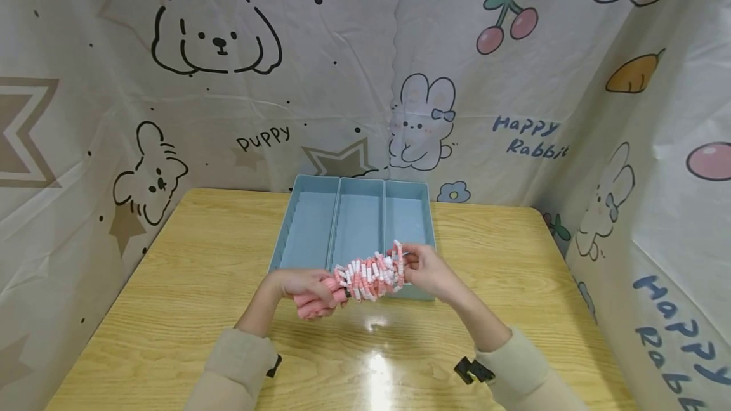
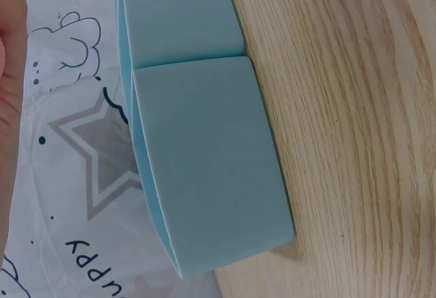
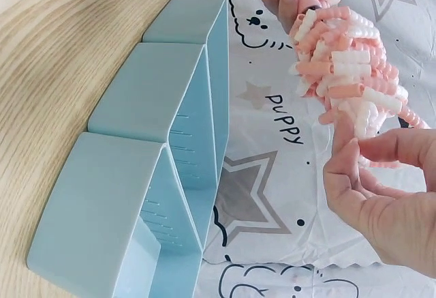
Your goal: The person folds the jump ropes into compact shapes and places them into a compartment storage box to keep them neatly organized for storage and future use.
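The person holds a bundle of pink and white beaded rope (image 1: 368, 276) in the air, just above the front edge of a blue tray (image 1: 311, 233) that stands on the wooden surface (image 1: 188, 284). The left hand (image 1: 305, 287) has its fingers curled around the pink handles (image 1: 314, 305) at one end of the bundle, and the right hand (image 1: 425, 270) pinches the beads at the other end between thumb and fingers. The two hands stand a little apart, with the bundle stretched between them. The tray has three long compartments side by side, and all three look empty from the head view. In the right wrist view the loops of the rope (image 3: 351, 66) are loose and stick out in many directions, so I think the main care here is to keep them together. It seems wise that the left hand keeps a firm grip on the handles while the right hand gathers the free loops toward them, so that no loop hangs down and catches on the tray wall. If the bundle should go in a compartment, it looks better to turn it along the length of the compartment, because the compartments are narrow and the bundle is rather wide. A slow lowering with both hands would help, since the beads may spread when the grip becomes loose.
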The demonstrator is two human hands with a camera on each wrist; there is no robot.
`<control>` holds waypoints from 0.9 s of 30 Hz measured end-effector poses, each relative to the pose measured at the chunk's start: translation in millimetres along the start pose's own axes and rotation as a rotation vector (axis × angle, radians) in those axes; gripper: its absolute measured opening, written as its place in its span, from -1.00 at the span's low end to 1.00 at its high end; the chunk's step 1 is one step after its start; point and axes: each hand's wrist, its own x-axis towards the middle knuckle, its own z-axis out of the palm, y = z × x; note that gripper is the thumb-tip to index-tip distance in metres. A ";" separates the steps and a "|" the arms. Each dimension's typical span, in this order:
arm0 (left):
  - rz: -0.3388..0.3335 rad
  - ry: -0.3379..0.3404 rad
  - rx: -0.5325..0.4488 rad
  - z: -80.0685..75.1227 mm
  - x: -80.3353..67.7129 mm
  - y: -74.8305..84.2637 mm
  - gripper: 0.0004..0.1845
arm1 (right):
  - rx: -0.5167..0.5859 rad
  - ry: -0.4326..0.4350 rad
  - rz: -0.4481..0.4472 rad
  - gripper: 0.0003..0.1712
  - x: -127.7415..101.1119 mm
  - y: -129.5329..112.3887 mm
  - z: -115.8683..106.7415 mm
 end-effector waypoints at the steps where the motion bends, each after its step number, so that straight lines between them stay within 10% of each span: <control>1: -0.002 0.001 -0.005 -0.2 0.3 -0.6 -0.77 | -0.003 0.008 -0.005 -0.50 -0.1 0.2 0.0; 27: 0.045 -0.095 -0.091 0.6 -0.5 -4.1 -0.88 | 0.532 -0.197 0.118 -0.48 0.6 18.7 -8.5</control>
